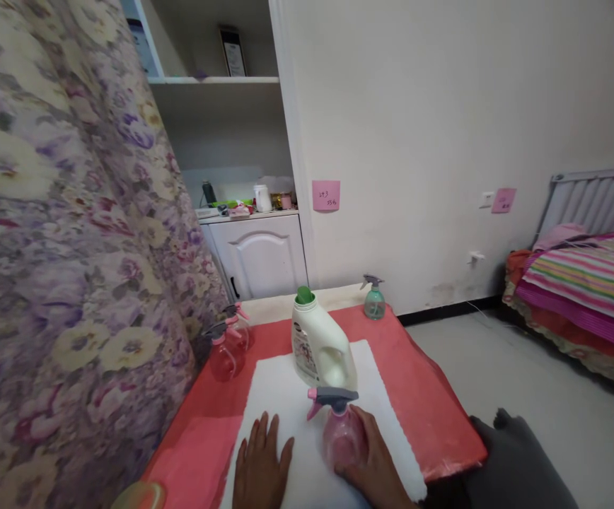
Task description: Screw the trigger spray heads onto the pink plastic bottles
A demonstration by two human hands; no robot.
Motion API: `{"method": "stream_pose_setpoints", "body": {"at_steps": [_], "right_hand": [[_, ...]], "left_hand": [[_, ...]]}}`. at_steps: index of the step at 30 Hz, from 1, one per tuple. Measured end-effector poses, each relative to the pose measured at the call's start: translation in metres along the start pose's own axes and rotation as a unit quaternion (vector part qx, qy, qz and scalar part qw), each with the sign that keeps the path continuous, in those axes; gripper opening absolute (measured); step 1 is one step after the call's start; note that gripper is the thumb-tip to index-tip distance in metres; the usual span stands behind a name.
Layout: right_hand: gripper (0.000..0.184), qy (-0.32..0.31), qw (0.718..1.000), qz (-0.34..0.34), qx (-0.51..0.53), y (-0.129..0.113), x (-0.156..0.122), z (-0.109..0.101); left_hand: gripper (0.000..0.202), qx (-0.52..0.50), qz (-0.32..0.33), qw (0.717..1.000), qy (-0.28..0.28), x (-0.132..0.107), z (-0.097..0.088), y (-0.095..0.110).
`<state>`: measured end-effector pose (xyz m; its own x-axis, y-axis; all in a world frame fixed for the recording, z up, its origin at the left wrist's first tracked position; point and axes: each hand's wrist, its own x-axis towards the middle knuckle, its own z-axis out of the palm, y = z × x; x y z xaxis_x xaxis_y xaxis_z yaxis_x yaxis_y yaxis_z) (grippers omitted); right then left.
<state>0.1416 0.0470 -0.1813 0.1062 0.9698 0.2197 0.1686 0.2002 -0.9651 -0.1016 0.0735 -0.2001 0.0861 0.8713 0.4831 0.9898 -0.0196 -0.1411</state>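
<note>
My right hand [373, 463] is wrapped round a pink spray bottle [342, 438] with a grey and pink trigger head, upright over the white sheet [269, 382]. Flat on that sheet, fingers spread, lies my left hand [262, 459], holding nothing. Just behind the spray bottle stands a large cream detergent jug [320, 343] with a handle and a green spout at its open top. Whether the spray bottle's base touches the sheet I cannot tell.
Two pink spray bottles [226, 357] stand at the table's left, a green spray bottle [374, 304] at the back right. A red cloth [418, 396] covers the table. A floral curtain [73, 247] hangs close on the left. Part of a round object [140, 495] shows at bottom left.
</note>
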Motion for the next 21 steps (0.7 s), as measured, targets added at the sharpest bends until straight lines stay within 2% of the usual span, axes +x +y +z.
{"method": "stream_pose_setpoints", "body": {"at_steps": [6,13,16,21], "right_hand": [[0.066,-0.07,0.995,-0.023,0.072,-0.022,0.009,-0.022],[0.079,-0.137,0.981,0.009,0.14,-0.016,0.02,-0.037],[0.085,-0.119,0.986,0.02,0.111,-0.009,0.018,-0.034],[0.109,-0.025,0.999,0.036,0.021,-0.005,0.014,-0.017]], "left_hand": [[0.055,-0.012,0.003,1.0,-0.005,0.001,0.003,-0.002],[0.056,-0.005,0.002,1.0,-0.016,0.003,0.003,-0.001],[0.057,0.001,-0.004,1.0,-0.018,0.003,0.003,-0.001],[0.056,0.0,0.003,1.0,-0.016,0.003,0.002,-0.001]]}}
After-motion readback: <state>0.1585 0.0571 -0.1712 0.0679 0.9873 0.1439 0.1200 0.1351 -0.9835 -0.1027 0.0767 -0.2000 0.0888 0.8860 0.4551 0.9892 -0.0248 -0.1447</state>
